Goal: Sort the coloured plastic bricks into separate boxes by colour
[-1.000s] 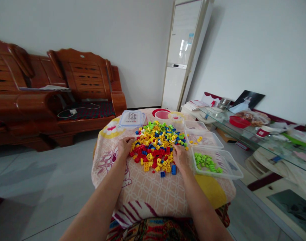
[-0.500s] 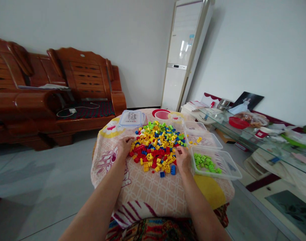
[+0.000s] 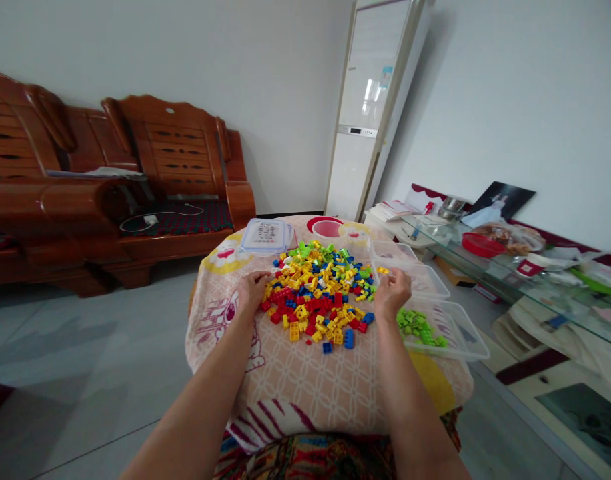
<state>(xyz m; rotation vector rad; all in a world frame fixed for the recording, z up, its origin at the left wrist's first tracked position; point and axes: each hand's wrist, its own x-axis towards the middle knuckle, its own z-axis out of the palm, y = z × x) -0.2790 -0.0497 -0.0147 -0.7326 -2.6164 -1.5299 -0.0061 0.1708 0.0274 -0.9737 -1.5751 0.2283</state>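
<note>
A mixed pile of red, yellow, blue and green toy bricks [image 3: 315, 287] covers the middle of the cloth-covered table [image 3: 305, 380]. My left hand [image 3: 254, 291] rests at the pile's left edge, its fingers curled together; whatever they may hold is too small to make out. My right hand [image 3: 393, 292] is closed over the near side of the middle clear box [image 3: 430, 283], with a small yellow piece [image 3: 383, 271] at its fingertips. Green bricks [image 3: 419, 328] lie in the nearest clear box [image 3: 468, 333], partly behind my right wrist.
Behind the pile lie a blue-rimmed lid [image 3: 266, 235] and a pink round container [image 3: 327, 229]. A third clear box [image 3: 393, 251] stands farther back. To the right is a glass shelf [image 3: 550, 293] with a red bowl [image 3: 482, 245]; wooden chairs [image 3: 175, 153] stand left.
My right hand has moved from the pile's right edge rightward and away from me to the middle box. My left hand has stayed at the pile. The view has shifted slightly.
</note>
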